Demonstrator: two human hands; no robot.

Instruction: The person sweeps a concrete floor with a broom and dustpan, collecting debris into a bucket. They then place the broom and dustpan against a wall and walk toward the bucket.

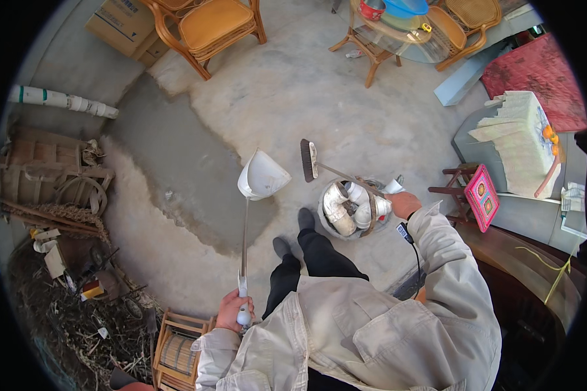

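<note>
My left hand [231,310] grips the handle of a long-handled dustpan [263,177], whose white plastic pan is held out in front of me, beside a dark grey patch of floor. In my right hand [403,205] is the handle end of a broom [309,160] with a white head and dark bristles. The broom's head is to the right of the pan, the two apart. Below the broom handle stands a round basket [327,226] holding several white plastic pipe elbows [337,205]. Whether the pan touches the floor I cannot tell.
Grey, damp-looking cement [186,161] covers floor ahead left. A rattan chair [217,24] and glass-topped table [401,44] stand at the back. A stool [480,195] is at right; a wooden cart-like frame [54,166], dry stalks [93,337] and a bamboo chair [178,349] are at left.
</note>
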